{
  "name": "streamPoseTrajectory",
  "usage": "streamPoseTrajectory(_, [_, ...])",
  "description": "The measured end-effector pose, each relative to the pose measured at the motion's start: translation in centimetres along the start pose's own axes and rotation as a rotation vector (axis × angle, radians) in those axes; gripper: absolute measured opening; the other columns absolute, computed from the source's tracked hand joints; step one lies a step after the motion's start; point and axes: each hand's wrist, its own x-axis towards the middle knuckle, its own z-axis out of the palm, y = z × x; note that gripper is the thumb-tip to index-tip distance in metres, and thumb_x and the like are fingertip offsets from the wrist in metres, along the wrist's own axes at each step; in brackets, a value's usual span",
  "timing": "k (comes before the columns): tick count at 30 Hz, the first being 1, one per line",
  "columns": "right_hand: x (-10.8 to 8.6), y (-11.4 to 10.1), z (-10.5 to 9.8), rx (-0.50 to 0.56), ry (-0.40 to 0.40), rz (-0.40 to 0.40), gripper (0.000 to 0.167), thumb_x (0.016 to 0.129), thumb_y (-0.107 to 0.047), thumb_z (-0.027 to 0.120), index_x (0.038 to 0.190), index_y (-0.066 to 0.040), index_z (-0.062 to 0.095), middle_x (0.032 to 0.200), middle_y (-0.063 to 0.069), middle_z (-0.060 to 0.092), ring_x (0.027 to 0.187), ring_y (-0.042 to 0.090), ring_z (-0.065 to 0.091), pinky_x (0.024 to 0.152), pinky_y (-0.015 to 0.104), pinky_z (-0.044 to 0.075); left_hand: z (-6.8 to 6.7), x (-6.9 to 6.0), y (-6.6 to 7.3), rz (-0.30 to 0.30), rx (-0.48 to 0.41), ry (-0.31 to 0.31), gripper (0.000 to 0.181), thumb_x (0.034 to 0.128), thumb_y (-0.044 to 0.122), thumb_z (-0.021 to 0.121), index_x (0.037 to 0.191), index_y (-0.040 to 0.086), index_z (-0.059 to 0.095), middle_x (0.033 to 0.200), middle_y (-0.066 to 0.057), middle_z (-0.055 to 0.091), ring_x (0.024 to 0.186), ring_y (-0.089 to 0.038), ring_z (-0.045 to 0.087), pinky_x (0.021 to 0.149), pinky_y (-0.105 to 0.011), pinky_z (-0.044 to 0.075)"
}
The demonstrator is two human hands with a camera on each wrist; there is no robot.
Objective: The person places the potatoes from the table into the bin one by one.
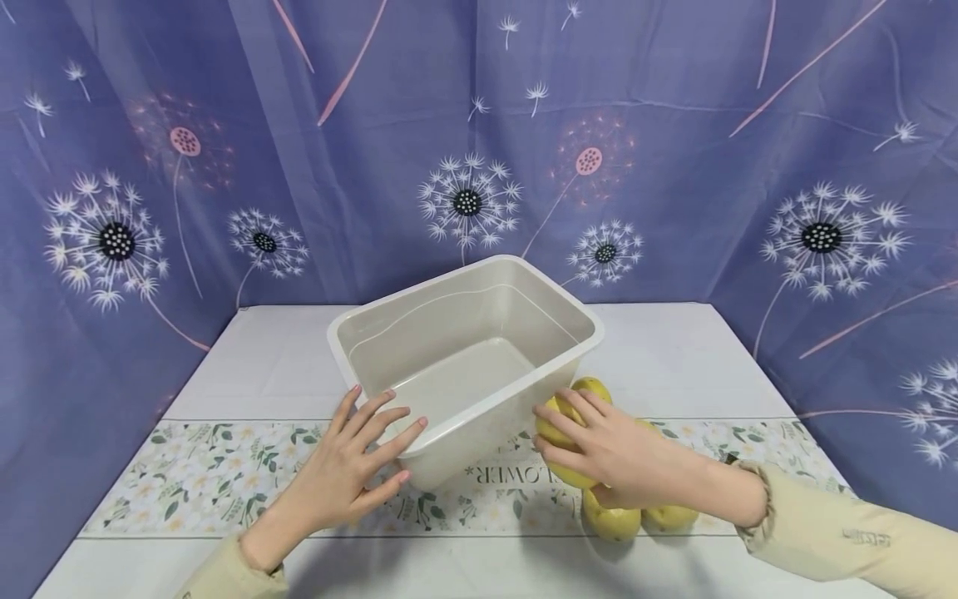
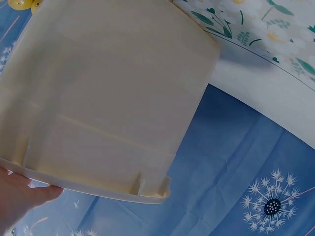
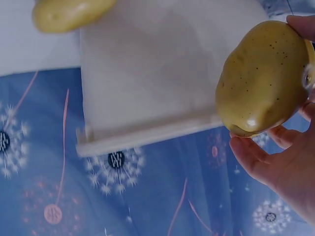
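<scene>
A pale plastic bin (image 1: 464,449) stands at an angle on the table, its inside bare. At its near left corner my left hand (image 1: 348,462) holds the rim, fingers over the edge and thumb outside. In the left wrist view that thumb (image 2: 42,194) lies by the rim. To the right of the bin, my right hand (image 1: 609,453) grips a yellow potato (image 3: 266,78) between thumb and fingers. A sliver of yellow behind it is too hidden to identify. Several potatoes lie around and below this hand, one nearest me (image 1: 614,520), another beside it (image 1: 669,517).
A white table (image 1: 284,349) carries a floral strip (image 1: 202,470) across its middle. Blue curtains (image 1: 359,166) with dandelion prints enclose the back and both sides. One more potato (image 1: 593,387) lies close to the bin's right wall.
</scene>
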Motion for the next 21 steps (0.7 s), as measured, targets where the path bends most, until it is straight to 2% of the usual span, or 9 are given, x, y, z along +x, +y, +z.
streamPoseTrajectory(7, [0.3,1.6,-1.6,-0.001,0.060,0.013,0.089,0.044,-0.045,0.075,0.122,-0.013,0.046,0.127,0.019,0.044,0.111,0.042,0.043,0.090,0.048,0.039,0.0,0.0,0.0,0.001,-0.006,-0.011,0.048,0.0926,0.046,0.031,0.128,0.019,0.050,0.114,-0.006,0.054,0.119,-0.032,0.041,0.100,-0.057,0.020])
streamPoseTrajectory(13, [0.6,3.2,-2.6,0.040,0.137,0.029,0.086,0.047,-0.040,0.074,0.123,-0.010,0.047,0.127,0.020,0.042,0.110,0.042,0.041,0.089,0.051,0.038,0.1,0.1,0.0,0.011,-0.020,0.015,0.047,0.0914,0.045,0.035,0.128,0.019,0.050,0.113,-0.007,0.055,0.119,-0.032,0.042,0.100,-0.057,0.021])
streamPoseTrajectory(16, [1.0,4.3,-2.8,0.051,0.175,0.043,0.087,0.047,-0.040,0.073,0.124,-0.009,0.047,0.127,0.020,0.041,0.110,0.041,0.039,0.087,0.051,0.038,0.1,0.1,0.0,0.010,-0.022,0.023,0.047,0.0911,0.045,0.035,0.128,0.019,0.050,0.112,-0.008,0.055,0.119,-0.031,0.041,0.103,-0.055,0.018])
streamPoseTrajectory(21, [1.7,6.2,-2.7,0.058,0.217,0.058,0.087,0.046,-0.039,0.074,0.123,-0.009,0.047,0.127,0.021,0.041,0.109,0.041,0.040,0.087,0.053,0.037,0.1,0.1,0.0,0.008,-0.012,0.010,0.047,0.0916,0.046,0.034,0.128,0.020,0.050,0.113,-0.007,0.055,0.120,-0.031,0.040,0.102,-0.055,0.020])
